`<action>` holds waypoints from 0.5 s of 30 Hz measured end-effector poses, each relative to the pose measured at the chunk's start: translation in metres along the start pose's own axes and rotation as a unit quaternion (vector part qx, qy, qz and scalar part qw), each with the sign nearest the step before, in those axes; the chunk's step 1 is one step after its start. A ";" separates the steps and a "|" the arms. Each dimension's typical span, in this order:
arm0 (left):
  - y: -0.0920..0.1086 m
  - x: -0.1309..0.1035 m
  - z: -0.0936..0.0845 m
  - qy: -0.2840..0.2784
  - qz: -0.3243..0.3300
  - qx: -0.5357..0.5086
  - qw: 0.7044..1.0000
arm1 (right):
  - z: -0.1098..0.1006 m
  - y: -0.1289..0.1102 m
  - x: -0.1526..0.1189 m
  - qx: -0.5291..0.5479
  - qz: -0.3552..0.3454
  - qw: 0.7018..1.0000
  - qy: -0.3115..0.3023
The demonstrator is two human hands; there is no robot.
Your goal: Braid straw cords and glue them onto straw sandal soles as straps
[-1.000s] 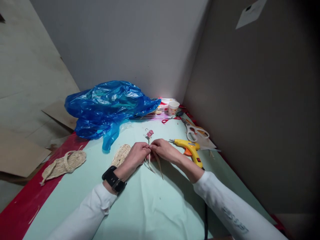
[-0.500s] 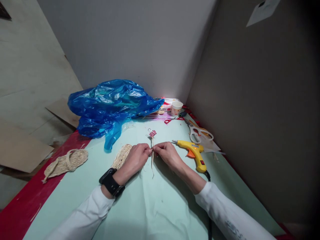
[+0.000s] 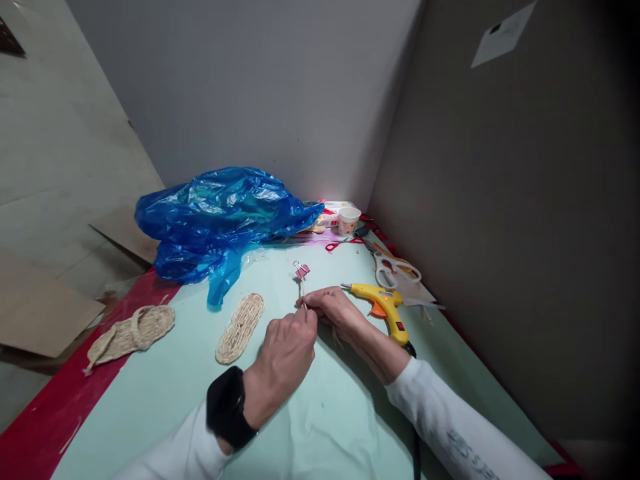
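Left hand [image 3: 287, 343], near the middle of the frame, is curled nearly closed, apparently pinching the lower run of a thin pale strand [image 3: 302, 287], though its fingertips are hidden from view. Right hand [image 3: 333, 309] comes in from the right, thumb and forefinger drawn together on the same strand just above the left hand's knuckles. Between the pink binder clip [image 3: 303, 271] and the fingers, the strand's long axis runs almost straight up and down the picture, its clipped end away from the person. Of the two hands, the right is nearer the clip; the left lies below it, close to touching. Loose strand ends hang beneath the right palm. An oval woven piece [image 3: 240, 329] lies left of the left hand, slanting up to the right, and the yellow glue gun [image 3: 387, 303] rests right of the right hand.
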State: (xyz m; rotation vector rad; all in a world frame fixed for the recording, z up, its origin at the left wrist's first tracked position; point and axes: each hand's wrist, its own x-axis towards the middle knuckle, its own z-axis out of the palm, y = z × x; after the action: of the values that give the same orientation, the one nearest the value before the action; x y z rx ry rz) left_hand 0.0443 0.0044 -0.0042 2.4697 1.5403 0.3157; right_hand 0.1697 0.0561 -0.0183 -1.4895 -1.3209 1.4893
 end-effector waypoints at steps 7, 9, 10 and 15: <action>-0.011 0.016 -0.012 0.023 -0.054 -0.143 0.988 | -0.003 -0.004 -0.002 0.040 0.034 0.998 -0.019; -0.023 0.028 -0.016 0.010 -0.098 -0.215 0.972 | -0.004 -0.003 -0.003 0.045 0.036 0.998 -0.025; -0.030 0.033 -0.016 -0.017 -0.107 -0.259 0.960 | -0.004 -0.003 -0.003 0.045 0.035 0.998 -0.028; -0.045 0.048 -0.004 -0.108 -0.117 -0.423 0.892 | -0.002 -0.001 -0.004 0.011 0.029 0.999 -0.035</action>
State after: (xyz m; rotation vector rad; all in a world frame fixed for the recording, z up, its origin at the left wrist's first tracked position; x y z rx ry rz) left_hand 0.0251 0.0668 -0.0099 1.5672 1.2177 0.5125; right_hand 0.1718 0.0529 -0.0154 -1.4863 -1.3071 1.6002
